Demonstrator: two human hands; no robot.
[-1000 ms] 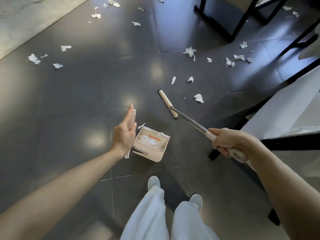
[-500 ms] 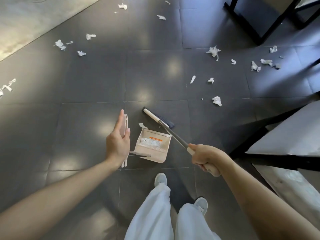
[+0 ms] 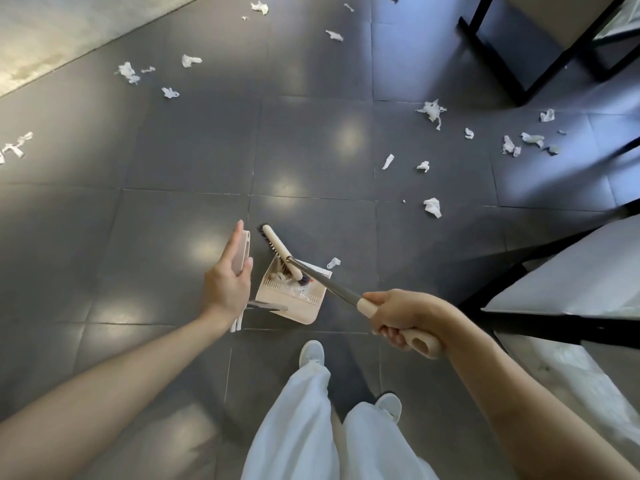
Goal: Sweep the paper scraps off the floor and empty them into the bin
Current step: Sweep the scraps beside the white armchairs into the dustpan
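Far left, paper scraps (image 3: 128,72) lie scattered on the floor (image 3: 173,168), unswept. My left grip (image 3: 227,285) is on the dustpan handle (image 3: 241,249), with fingers flat along it and the thumb pinching the other side. It's grasping, but it looks a light hold. The dustpan (image 3: 304,311) sits on the floor just ahead of my shoes, with some scraps already inside. The broom head (image 3: 277,245) lies across the pan's mouth, bristles reaching in. One loose scrap (image 3: 333,262) sits just beside the pan's far right corner, outside it. My right grip (image 3: 398,317) is clenched round the broom handle (image 3: 420,342) near its end. More scraps (image 3: 433,206) lie well right, some near a black frame (image 3: 512,74). Bin not in view. Most of the job looks undone.

Risks:
- A broom push could skid or tip the pan, since the thumb-and-flat-fingers hold is weak.
- Bristles dragged out of the pan could flick caught scraps back onto the floor.
- The loose scrap could get knocked further off.
- The light paper could spill once the pan lifts.
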